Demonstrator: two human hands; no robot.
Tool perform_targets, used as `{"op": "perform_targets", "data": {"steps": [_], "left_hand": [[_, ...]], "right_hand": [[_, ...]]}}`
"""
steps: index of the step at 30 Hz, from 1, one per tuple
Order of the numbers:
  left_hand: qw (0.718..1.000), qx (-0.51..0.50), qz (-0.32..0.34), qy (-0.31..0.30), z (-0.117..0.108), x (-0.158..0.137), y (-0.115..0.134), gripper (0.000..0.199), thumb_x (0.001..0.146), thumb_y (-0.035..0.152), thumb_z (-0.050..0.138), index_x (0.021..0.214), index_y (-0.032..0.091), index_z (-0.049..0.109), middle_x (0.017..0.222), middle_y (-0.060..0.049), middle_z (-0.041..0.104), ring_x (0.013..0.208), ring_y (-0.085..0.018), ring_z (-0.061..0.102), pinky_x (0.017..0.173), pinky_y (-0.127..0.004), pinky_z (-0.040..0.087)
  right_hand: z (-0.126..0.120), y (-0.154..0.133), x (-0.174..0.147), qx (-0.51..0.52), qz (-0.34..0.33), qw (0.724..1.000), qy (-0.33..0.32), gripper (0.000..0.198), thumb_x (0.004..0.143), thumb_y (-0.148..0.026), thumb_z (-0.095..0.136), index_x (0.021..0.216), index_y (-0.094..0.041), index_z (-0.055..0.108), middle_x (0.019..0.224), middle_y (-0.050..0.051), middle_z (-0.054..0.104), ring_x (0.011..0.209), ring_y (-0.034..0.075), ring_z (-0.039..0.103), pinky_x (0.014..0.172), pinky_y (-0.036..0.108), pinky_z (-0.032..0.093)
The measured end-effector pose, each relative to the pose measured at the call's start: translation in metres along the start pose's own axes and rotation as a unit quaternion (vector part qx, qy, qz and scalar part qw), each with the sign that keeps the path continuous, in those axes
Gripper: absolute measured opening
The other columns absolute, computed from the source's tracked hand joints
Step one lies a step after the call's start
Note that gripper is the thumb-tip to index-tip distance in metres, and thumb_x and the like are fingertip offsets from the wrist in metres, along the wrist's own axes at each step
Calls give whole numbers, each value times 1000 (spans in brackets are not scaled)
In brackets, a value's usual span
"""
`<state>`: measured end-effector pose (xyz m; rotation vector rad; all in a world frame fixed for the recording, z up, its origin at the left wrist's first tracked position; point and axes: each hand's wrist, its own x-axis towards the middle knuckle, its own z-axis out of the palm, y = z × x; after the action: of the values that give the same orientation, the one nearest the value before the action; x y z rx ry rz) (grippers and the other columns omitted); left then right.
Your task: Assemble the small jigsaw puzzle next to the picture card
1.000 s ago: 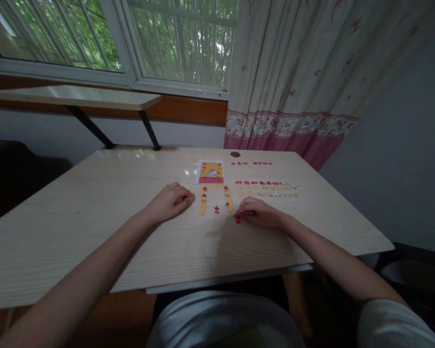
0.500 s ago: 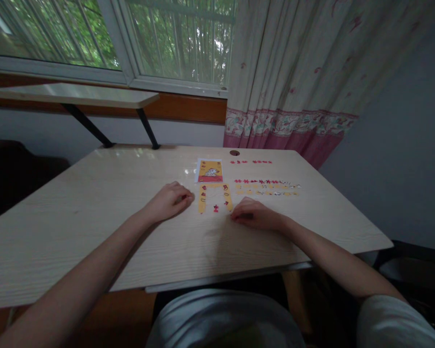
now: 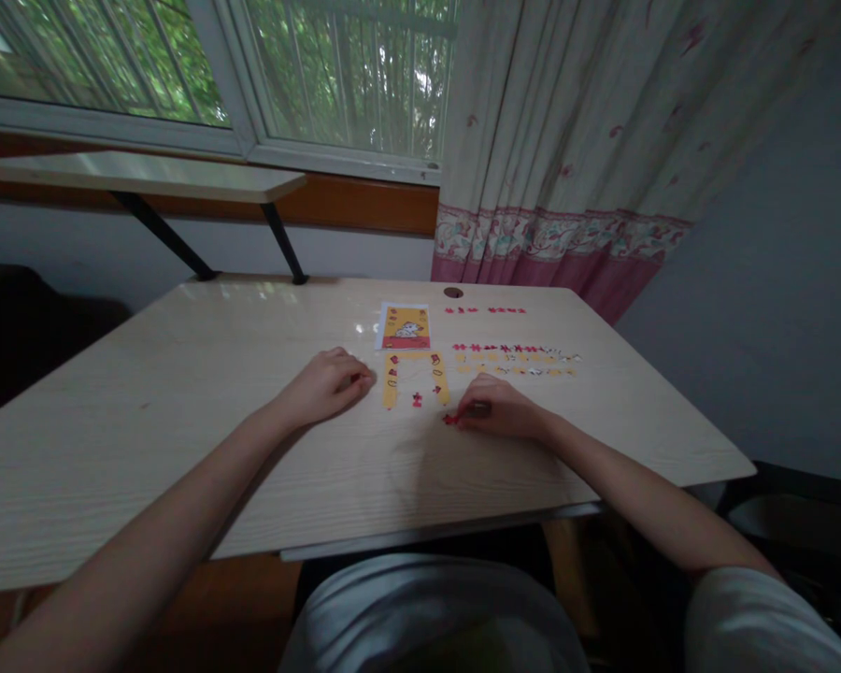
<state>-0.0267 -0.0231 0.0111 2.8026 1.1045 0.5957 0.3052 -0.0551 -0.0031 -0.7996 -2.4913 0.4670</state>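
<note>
Desk (image 3: 147, 458): yellow border (image 3: 390, 394) joined on three sides, loose pieces (image 3: 505, 349) right of it; your right hand (image 3: 501, 408) pinches red piece (image 3: 449, 420), left hand (image 3: 329, 385) unclear.

Passage lies nearside of the obstructing yellow puzzle border (image 3: 391, 394).

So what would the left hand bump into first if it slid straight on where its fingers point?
Probably the left side of the yellow puzzle border, just beyond the left hand's fingertips. It lies flat on the desk, so a slightly raised hand might pass over it; the height is unclear.
</note>
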Motion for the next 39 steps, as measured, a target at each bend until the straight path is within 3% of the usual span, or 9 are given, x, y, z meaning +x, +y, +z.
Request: {"op": "perform_targets", "data": {"steps": [13, 20, 26, 34, 39], "left_hand": [[1000, 9, 12, -13, 2, 1, 6, 24, 91, 27, 45, 83, 17, 65, 78, -5, 67, 76, -19, 56, 73, -33, 42], [997, -1, 69, -20, 5, 5, 47, 24, 94, 27, 43, 92, 18, 65, 86, -6, 66, 83, -20, 56, 77, -34, 41], [991, 18, 126, -30, 17, 6, 77, 26, 94, 27, 45, 112, 20, 63, 101, -9, 62, 94, -23, 54, 80, -38, 42], [986, 66, 137, -63, 23, 10, 84, 30, 94, 31, 47, 119, 22, 61, 105, -11, 58, 93, -24, 51, 79, -38, 42], [986, 87, 121, -75, 23, 13, 89, 35, 93, 32, 50, 126, 22, 57, 109, -12, 56, 94, -25, 50, 79, -39, 41]], "right_hand": [[-2, -10, 2, 14, 21, 999, -36, 12, 83, -28, 65, 90, -18, 67, 83, 4, 66, 80, 15, 57, 75, 27, 42], [-4, -18, 10, 9, 67, 994, -91, 6, 79, -19, 64, 85, -18, 64, 75, 0, 59, 70, 12, 50, 70, 25, 38], [0, -19, 11, 13, 110, 992, -67, 6, 75, -18, 65, 81, -17, 62, 72, -2, 57, 68, 11, 48, 69, 25, 36], [10, -12, 13, -7, 125, 992, -15, 9, 74, -18, 65, 83, -17, 62, 74, -1, 57, 69, 12, 49, 71, 26, 37], [11, -11, 14, -18, 129, 991, -17, 10, 75, -17, 62, 85, -18, 61, 75, -1, 56, 70, 12, 48, 71, 26, 37]]}}
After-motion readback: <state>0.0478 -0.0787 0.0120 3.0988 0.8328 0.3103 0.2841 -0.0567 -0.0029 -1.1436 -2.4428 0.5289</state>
